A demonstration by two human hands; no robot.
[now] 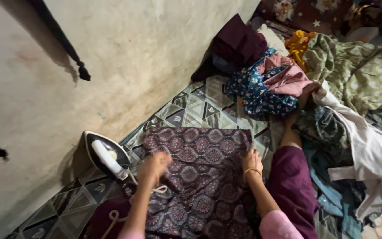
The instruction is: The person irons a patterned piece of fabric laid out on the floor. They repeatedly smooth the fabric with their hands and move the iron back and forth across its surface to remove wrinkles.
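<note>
The patterned cloth, dark purple with round medallions, lay spread flat on the tiled mat in front of the person, its far edge folded straight, apparently so that it could be smoothed. The left hand rested on its left part, blurred, so I could not tell whether its fingers were spread or together; it seemed to press the fabric down. The right hand, with a bangle at the wrist, lay at the cloth's right edge, fingers close together and flat on the fabric, as if holding that edge in line. The iron stood on its heel just beside the cloth's left edge, near the wall, probably kept upright so its soleplate stayed off the fabric; its cord trailed down toward the person. The person's leg in purple stretched along the cloth's right side. Beyond, a clothes pile sat well apart at the mat's far end, with more garments heaped to the right, likely out of the way.
</note>
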